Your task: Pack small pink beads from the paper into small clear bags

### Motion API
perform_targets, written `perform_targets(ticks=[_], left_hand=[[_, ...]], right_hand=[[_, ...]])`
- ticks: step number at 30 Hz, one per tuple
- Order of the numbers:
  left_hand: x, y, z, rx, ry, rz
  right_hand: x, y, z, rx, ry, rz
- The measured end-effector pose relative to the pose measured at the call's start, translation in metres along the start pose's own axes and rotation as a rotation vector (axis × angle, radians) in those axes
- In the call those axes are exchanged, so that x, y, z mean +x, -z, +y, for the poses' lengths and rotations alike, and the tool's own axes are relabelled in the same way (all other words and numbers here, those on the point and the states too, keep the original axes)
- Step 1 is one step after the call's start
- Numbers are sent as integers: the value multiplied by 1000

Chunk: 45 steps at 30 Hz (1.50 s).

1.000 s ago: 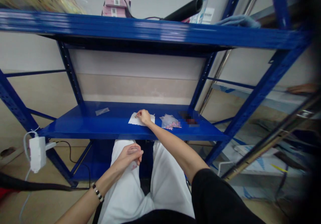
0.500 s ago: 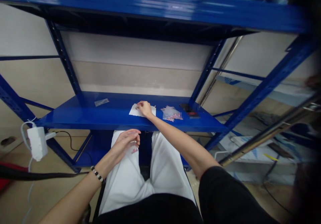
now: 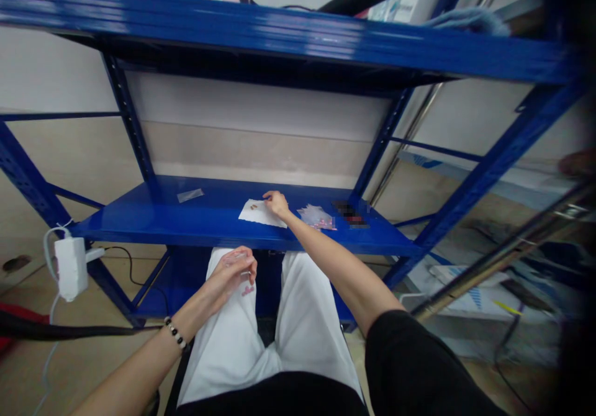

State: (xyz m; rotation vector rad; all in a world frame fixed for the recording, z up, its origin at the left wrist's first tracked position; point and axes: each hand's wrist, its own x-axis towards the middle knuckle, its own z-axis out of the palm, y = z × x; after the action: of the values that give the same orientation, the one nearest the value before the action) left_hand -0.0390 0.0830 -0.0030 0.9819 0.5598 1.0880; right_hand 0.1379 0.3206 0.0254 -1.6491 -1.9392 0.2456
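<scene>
My right hand [image 3: 276, 203] reaches out over the blue shelf [image 3: 153, 217], fingers pinched at the far edge of a white sheet of paper [image 3: 258, 215] that carries a few small brown bits. What the pinch holds is too small to name. My left hand [image 3: 231, 273] hovers over my lap, fingers curled around a small clear bag [image 3: 246, 284] with pink print. A pile of small clear bags with pink contents [image 3: 317, 217] lies just right of the paper.
A lone clear bag [image 3: 190, 195] lies at the shelf's back left. A dark blurred object [image 3: 351, 213] sits at the right. A white power adapter [image 3: 70, 267] hangs off the left upright. Boxes and a black tube rest on the upper shelf [image 3: 279, 34].
My right hand slid from the middle of the paper to its far right edge. The left hand stayed over the lap with the bag. The view shifted slightly.
</scene>
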Motion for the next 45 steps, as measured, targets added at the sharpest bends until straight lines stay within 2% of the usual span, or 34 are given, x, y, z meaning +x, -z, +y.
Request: perform_targets(ticks=[5,11,16,21,25,32,36,40,45], left_hand=[[8,5,-5,-10,11,40],[11,6,-5,-40,-32,54],[10,5,-3,-44,-27,43],[9,3,-2,-63,34,42],[7,1,3,-64,33,35],[2,-2,14,-169,-1,-15],[1,0,13,-218,-19,10],[1,3,12,-197,-31,18],[2,2,15,-184,-36,16]], right_hand=[[15,-13,0,-11,-7,-15],[16,-32,-13,-51,-12,-44],[14,-38,-20,-80,-37,-36],[11,-33,-19,-77,-26,-12],[6,-26,-16,-43,11,3],[-25,-11,-5,25,126,16],[-41,2,4,38,177,-6],[-46,9,9,58,171,-9],[-43,9,14,114,132,14]])
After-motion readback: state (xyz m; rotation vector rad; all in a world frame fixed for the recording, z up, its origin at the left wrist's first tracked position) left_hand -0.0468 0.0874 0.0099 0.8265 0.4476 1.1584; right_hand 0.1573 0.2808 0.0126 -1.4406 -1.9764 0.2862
